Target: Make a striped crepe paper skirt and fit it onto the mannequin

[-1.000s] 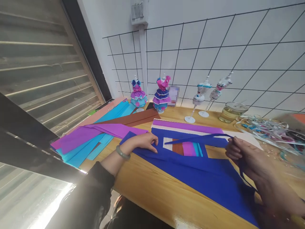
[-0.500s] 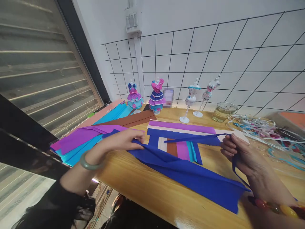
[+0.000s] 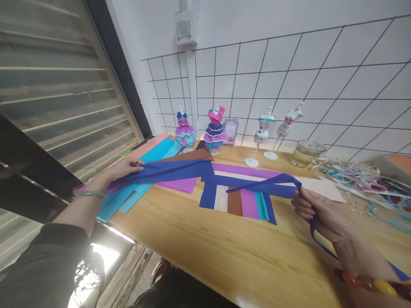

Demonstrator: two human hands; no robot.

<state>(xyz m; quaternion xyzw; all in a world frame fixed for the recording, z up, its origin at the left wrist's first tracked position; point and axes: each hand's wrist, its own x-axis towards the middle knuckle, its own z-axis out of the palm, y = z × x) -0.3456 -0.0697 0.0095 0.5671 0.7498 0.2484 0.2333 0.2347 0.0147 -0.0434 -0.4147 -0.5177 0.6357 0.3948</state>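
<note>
At the left, my left hand (image 3: 128, 167) is closed on a wide blue fabric piece (image 3: 173, 170), which lies over the pile of coloured fabric. On the right, my right hand (image 3: 316, 209) pinches a narrow blue strip (image 3: 266, 185); one end reaches left over the strips on the table, the other hangs below the wrist. Between my hands lie a purple strip (image 3: 250, 171), a cream strip and a blue one lengthwise. Below them, short blue, cream, brown (image 3: 234, 201), purple and turquoise pieces lie side by side.
Two small dress forms in ruffled dresses (image 3: 214, 132) and two bare patterned forms (image 3: 261, 133) stand along the wall grid. A glass jar (image 3: 306, 152) and a tangle of ribbons (image 3: 356, 175) are at the right. Turquoise fabric (image 3: 128, 203) piles up at the left.
My left hand has moved left with the wide blue fabric, drawing it from the table's front onto the pile. My right hand still holds the narrow strip in nearly the same place.
</note>
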